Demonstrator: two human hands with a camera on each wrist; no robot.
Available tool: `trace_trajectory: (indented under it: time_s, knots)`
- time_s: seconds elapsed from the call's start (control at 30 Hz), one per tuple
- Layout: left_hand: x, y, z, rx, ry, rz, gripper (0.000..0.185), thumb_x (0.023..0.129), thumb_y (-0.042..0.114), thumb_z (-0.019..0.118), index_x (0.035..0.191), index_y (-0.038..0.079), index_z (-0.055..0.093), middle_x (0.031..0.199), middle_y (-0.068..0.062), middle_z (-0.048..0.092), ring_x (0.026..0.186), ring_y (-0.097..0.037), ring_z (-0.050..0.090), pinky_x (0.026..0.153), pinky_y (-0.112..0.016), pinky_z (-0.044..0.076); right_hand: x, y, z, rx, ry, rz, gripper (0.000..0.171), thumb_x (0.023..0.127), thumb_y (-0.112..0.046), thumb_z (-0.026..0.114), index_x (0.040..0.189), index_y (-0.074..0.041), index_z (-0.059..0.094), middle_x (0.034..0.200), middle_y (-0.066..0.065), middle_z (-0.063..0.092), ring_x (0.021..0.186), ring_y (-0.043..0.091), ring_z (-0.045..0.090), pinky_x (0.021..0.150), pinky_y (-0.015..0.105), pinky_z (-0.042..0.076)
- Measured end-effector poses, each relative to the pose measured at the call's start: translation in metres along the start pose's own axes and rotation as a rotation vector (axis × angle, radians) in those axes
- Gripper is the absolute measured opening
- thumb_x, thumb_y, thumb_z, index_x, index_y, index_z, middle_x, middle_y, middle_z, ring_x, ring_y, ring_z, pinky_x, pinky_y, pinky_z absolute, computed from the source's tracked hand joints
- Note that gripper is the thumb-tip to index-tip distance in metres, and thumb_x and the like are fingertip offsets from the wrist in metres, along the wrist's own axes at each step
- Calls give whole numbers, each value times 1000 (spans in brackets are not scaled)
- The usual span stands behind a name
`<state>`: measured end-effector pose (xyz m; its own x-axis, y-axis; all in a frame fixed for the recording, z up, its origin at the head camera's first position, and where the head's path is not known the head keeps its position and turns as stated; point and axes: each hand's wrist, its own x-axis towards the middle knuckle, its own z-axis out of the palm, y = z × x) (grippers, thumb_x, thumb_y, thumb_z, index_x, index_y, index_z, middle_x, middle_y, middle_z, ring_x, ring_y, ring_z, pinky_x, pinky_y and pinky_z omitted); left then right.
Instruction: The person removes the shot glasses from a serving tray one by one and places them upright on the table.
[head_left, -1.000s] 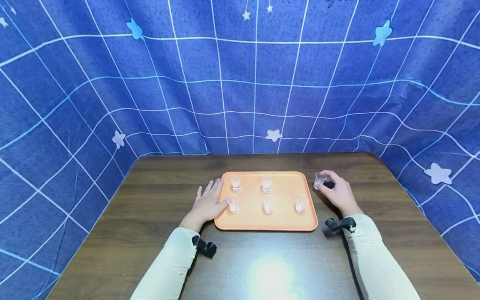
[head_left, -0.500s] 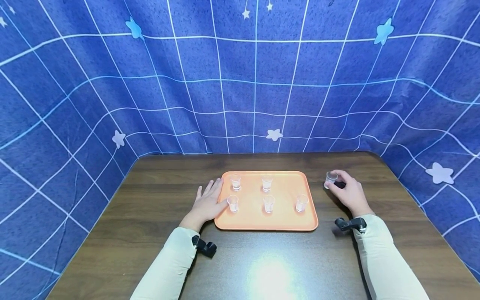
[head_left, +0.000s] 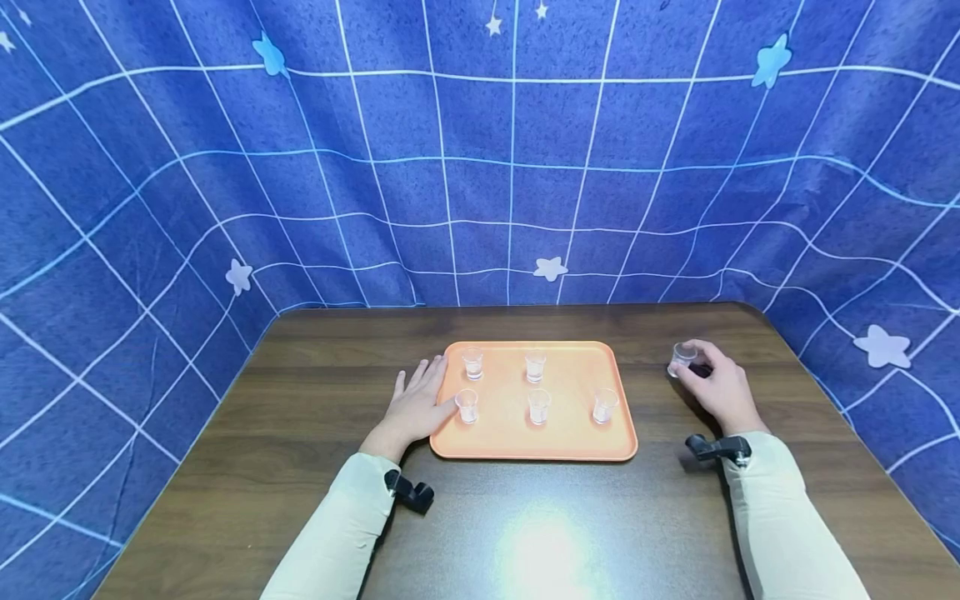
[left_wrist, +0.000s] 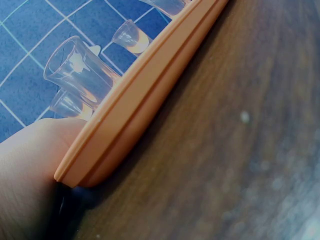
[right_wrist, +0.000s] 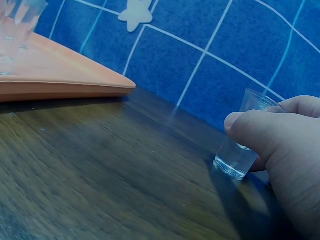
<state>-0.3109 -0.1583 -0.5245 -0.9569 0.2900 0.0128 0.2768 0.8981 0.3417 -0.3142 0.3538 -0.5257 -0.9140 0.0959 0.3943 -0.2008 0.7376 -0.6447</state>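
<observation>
My right hand (head_left: pixel 720 390) pinches a small clear shot glass (head_left: pixel 680 358) between thumb and fingers, over the table to the right of the orange tray (head_left: pixel 573 371). In the right wrist view this glass (right_wrist: pixel 232 160) is nearly upright, its thick base close to the wood. My left hand (head_left: pixel 408 410) lies at the tray's left edge, fingers spread along the rim. Its thumb reaches over the rim, right by the front-left shot glass (head_left: pixel 468 410). Several similar glasses stand on the tray in two rows, such as the front-middle glass (head_left: pixel 538 408). The tray's back-right spot holds no glass.
The dark wooden table (head_left: pixel 330 367) carries the tray near its middle. A blue curtain (head_left: pixel 480 192) with white lines and stars hangs behind and beside the table. Black wrist mounts (head_left: pixel 411 492) sit on both forearms. Bright glare (head_left: pixel 542 550) shows at the table's front.
My right hand has slid right with the shot glass, away from the tray's right edge. The left hand, tray and other glasses stay where they were.
</observation>
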Motion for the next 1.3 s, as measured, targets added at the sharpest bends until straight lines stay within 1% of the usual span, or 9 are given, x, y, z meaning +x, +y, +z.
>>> trace_trajectory:
  time_s: [0.13,0.33,0.57,0.7,0.83,1.03,1.13,1.3]
  knots:
    - [0,0,0,2,4,4,89,99,65,38,164,12,10,169,-7,15,156,-32,10,120,-61,-1,-1,1,-6,-9,-2,11,45,93,-33,73,128,-8,61,106,21,72,104,37,63,90,52,42]
    - [0,0,-1,-1,9,8,89,98,64,39,163,10,12,169,-9,17,155,-34,12,119,-62,0,-3,4,-14,-20,8,4,45,93,-31,73,128,-6,61,105,22,72,103,36,63,88,51,41]
    - [0,2,-2,4,4,4,87,99,62,40,163,10,11,169,-9,16,155,-33,11,119,-62,0,-4,14,-22,-50,15,5,45,94,-32,71,130,-8,61,104,21,72,101,37,63,86,52,41]
    - [-1,2,-2,1,-1,-1,87,100,62,40,163,10,10,169,-8,16,155,-33,10,120,-62,-1,-4,18,-25,-45,15,6,46,94,-32,71,130,-7,60,104,23,71,102,38,63,86,53,41]
    - [0,0,0,3,5,3,87,99,62,39,163,10,11,169,-9,16,155,-33,10,119,-62,0,-5,20,-29,-51,27,1,45,93,-30,72,130,-7,61,104,22,72,101,38,63,85,50,41]
    - [2,-2,2,1,-7,-1,88,99,64,37,164,11,9,169,-8,14,156,-32,8,119,-61,-2,-4,25,-31,-71,37,-8,45,93,-29,72,131,-8,61,104,20,73,100,35,62,82,44,40]
    - [2,-2,2,7,-11,-3,88,99,63,38,164,12,8,170,-7,14,156,-31,7,119,-61,-2,-4,27,-32,-77,36,-6,45,93,-28,72,132,-8,60,105,21,73,101,36,62,84,47,41]
    - [3,-1,2,27,-27,-15,87,99,62,37,164,13,6,170,-6,12,156,-30,5,120,-60,-3,-4,26,-34,-69,23,1,46,94,-28,70,133,-6,59,108,24,72,105,40,62,87,56,42]
